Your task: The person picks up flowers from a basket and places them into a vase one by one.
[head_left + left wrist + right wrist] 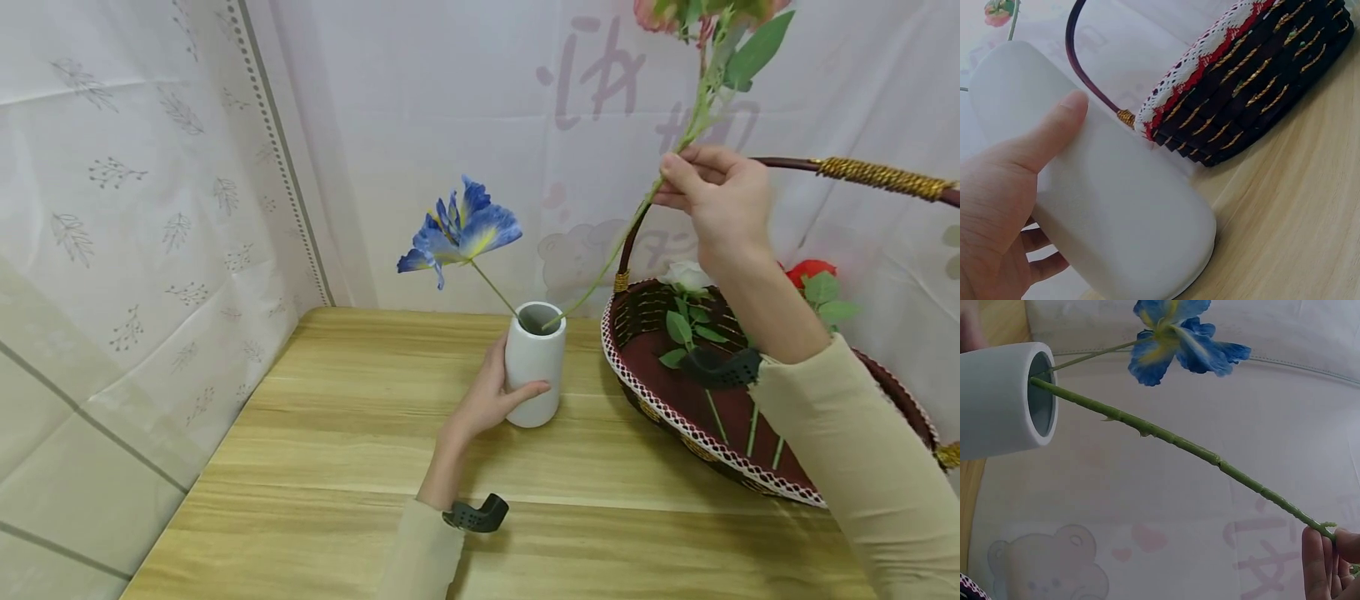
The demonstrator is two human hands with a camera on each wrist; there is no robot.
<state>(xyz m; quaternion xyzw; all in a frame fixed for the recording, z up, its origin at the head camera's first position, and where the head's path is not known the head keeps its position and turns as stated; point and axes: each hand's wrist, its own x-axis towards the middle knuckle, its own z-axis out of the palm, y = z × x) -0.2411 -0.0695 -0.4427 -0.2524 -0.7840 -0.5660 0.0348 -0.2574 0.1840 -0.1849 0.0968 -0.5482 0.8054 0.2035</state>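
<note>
A white vase (pixel 534 379) stands upright on the wooden table, and my left hand (pixel 491 396) grips its side, thumb across the front in the left wrist view. From its mouth a blue artificial flower (pixel 461 229) leans to the left. My right hand (pixel 720 196) pinches the green stem of a pink artificial flower (pixel 705 92), high above and right of the vase. That stem's lower end (pixel 1072 397) is just inside the vase mouth, seen in the right wrist view. The pink bloom is cut off by the head view's top edge.
Right of the vase sits a dark woven basket (pixel 675 425) with lace trim and a tall arched handle (pixel 877 177). Inside lie a white flower (pixel 686 277) and a red flower (pixel 812 271) with green stems. A printed cloth (pixel 420 100) hangs behind the wooden table (pixel 337 467).
</note>
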